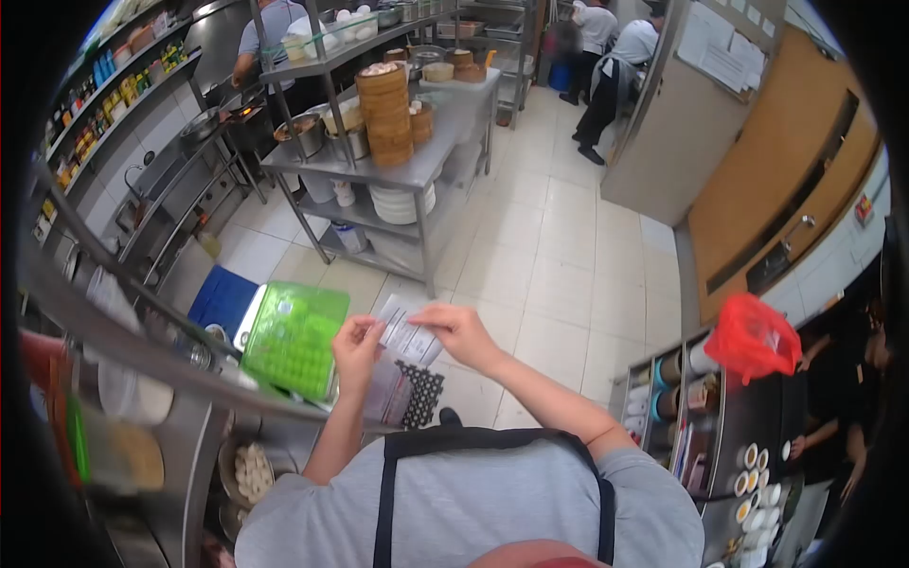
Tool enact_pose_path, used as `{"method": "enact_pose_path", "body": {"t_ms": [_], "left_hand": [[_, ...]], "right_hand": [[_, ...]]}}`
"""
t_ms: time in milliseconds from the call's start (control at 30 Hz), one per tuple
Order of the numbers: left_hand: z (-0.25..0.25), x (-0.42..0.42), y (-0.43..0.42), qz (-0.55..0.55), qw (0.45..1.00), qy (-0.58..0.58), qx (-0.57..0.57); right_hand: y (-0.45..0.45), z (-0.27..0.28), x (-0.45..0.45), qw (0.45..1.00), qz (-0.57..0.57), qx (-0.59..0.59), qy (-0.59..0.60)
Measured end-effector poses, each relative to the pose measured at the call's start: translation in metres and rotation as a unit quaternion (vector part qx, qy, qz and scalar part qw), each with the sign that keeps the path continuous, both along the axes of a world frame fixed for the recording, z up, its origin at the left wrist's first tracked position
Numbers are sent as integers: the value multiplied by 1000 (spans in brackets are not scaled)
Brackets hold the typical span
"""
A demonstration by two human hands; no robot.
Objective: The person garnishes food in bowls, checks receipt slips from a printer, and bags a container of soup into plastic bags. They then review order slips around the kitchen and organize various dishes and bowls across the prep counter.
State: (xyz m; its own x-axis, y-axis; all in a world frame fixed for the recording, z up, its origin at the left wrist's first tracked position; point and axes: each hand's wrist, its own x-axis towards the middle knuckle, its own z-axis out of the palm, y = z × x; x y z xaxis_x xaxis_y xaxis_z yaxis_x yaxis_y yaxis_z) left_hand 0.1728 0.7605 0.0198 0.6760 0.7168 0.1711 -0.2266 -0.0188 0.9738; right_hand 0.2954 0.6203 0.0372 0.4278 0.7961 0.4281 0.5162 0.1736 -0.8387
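A white printed paper slip [405, 333] is stretched between my two hands, in front of my chest. My left hand [355, 348] pinches its left edge between thumb and fingers. At the upper right edge, my right hand [458, 331] grips the slip, its fingers lying over the print. The lettering is too small to read. Just left of and below my left hand sits a box with a bright green lid [301, 317]. Under the slip, down on the floor, a black perforated mat [423, 393] shows in part.
Ahead, a steel table [440, 151] bears a tall stack of bamboo steamers [385, 118]. Tiled floor [559, 237] runs alongside it toward co-workers in the back. At right, a red plastic bag [753, 336] rests on a counter with small bowls. A wooden door [786, 170] stands behind.
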Motion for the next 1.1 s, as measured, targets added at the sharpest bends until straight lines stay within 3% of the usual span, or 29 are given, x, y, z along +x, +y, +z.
{"method": "enact_pose_path", "body": {"t_ms": [233, 333, 400, 433, 467, 567, 633, 700, 767, 900, 933, 1033, 1100], "left_hand": [[75, 158, 89, 13, 998, -47, 38], [85, 211, 133, 38, 994, -58, 87], [89, 238, 179, 71, 980, -38, 183], [96, 251, 198, 110, 971, -18, 212], [102, 264, 219, 152, 959, 2, 240], [102, 299, 293, 326, 905, -7, 272], [90, 304, 338, 408, 883, 10, 231], [83, 305, 358, 493, 840, 31, 224], [84, 302, 354, 547, 809, 67, 207], [93, 276, 320, 631, 738, 134, 200], [100, 277, 307, 662, 714, 142, 179], [110, 280, 267, 708, 666, 166, 167], [116, 289, 242, 723, 643, 190, 168]], "right_hand": [[69, 49, 235, 990, -115, 43, -72], [98, 45, 363, 960, -182, 20, -210], [122, 49, 469, 916, -191, 3, -352], [143, 56, 531, 876, -190, -1, -443], [166, 89, 576, 873, -174, 18, -456], [263, 178, 726, 905, -238, 146, -321], [350, 226, 825, 959, -180, 217, -36], [435, 254, 895, 943, -69, 281, 166], [518, 273, 934, 904, 8, 332, 268], [644, 311, 993, 914, 68, 300, 263], [665, 320, 1001, 928, 39, 276, 248], [708, 347, 1003, 885, 65, 329, 324], [745, 367, 1033, 898, 105, 316, 289]]}}
